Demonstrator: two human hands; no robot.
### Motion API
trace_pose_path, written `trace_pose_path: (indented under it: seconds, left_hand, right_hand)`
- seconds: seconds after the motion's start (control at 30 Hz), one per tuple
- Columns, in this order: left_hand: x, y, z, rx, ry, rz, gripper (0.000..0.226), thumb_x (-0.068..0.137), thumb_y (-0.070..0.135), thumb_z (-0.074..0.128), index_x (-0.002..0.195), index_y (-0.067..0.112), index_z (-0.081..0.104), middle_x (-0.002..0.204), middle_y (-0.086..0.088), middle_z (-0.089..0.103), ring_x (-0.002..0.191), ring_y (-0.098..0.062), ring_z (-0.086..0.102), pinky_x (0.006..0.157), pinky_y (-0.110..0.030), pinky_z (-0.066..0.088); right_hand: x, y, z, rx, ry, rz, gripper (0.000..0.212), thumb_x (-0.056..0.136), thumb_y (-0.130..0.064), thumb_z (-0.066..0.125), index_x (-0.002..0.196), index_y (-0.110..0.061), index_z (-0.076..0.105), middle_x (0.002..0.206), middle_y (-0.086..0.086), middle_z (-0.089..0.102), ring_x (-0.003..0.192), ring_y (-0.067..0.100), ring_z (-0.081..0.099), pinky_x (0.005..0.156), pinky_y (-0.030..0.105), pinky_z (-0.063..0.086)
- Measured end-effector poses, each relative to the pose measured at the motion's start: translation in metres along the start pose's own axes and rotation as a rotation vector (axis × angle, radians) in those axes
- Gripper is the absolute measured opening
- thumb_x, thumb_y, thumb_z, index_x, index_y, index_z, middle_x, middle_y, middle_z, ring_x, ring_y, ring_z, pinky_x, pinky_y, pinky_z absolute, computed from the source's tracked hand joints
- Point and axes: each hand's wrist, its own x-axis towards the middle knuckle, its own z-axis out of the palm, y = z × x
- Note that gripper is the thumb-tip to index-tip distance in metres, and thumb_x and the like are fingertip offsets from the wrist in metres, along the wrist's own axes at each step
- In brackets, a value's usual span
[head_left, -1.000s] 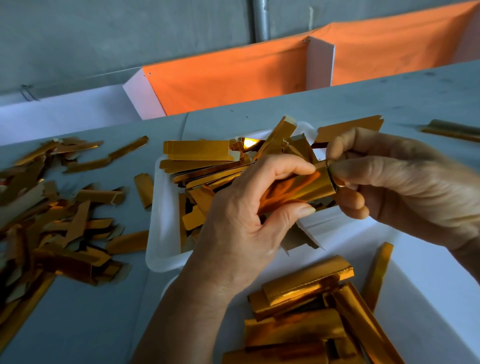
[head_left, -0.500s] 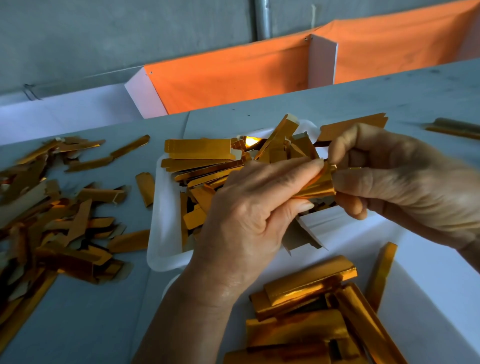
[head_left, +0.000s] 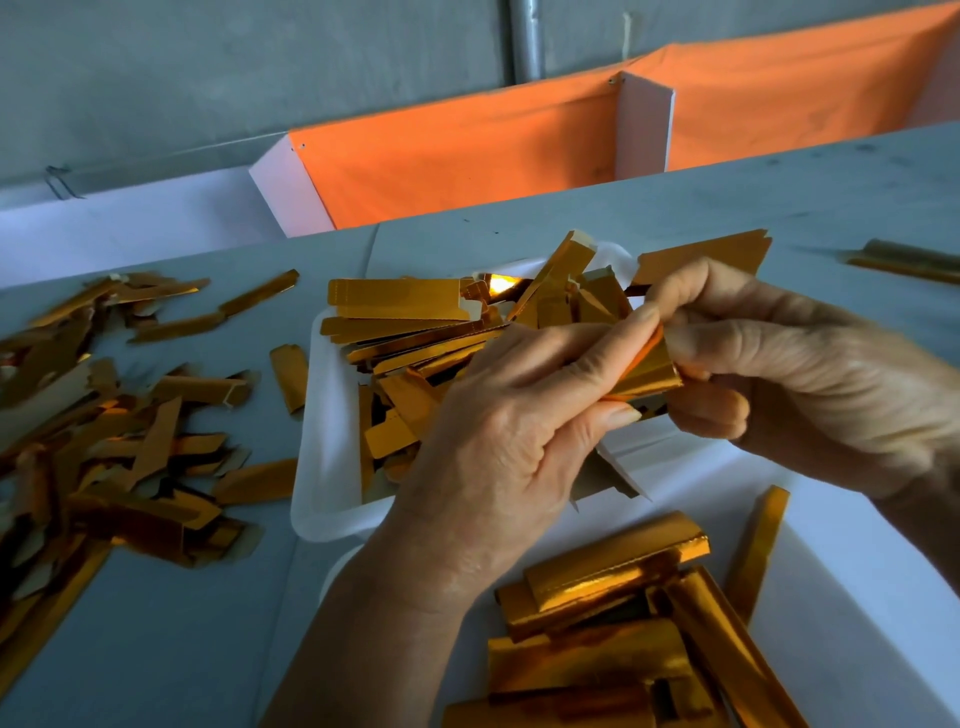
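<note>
A small gold foil card piece (head_left: 649, 376) is held in the air above a white tray (head_left: 324, 452). My left hand (head_left: 498, 441) pinches its left part between thumb and fingers, which cover most of it. My right hand (head_left: 800, 374) grips its right end with thumb and curled fingers. The tray holds several flat gold card blanks (head_left: 415, 317). Folded gold pieces (head_left: 613, 577) lie stacked in a second white tray (head_left: 852, 587) at the near right.
A loose heap of gold card strips (head_left: 114, 441) spreads over the grey table (head_left: 171, 634) at the left. One more gold strip (head_left: 909, 260) lies at the far right. An orange cloth panel (head_left: 457, 161) with white dividers stands behind the table.
The gold piece was held lengthwise with much of it showing. My left fingers have since slid right over it, and it is now squeezed shorter between both hands.
</note>
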Motion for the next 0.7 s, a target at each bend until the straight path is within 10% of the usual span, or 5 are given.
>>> trace_pose_path:
  seconds: [0.7]
  left_hand:
    - [-0.001, -0.006, 0.001, -0.046, -0.023, -0.036, 0.048, 0.094, 0.024, 0.046, 0.138, 0.007, 0.042, 0.118, -0.006, 0.057, 0.106, -0.006, 0.054, 0.086, -0.008, 0.042]
  right_hand:
    - [0.007, 0.011, 0.020, 0.207, 0.077, 0.051, 0.018, 0.079, -0.016, 0.061, 0.093, -0.008, 0.054, 0.064, -0.002, 0.048, 0.044, 0.004, 0.045, 0.044, 0.016, 0.038]
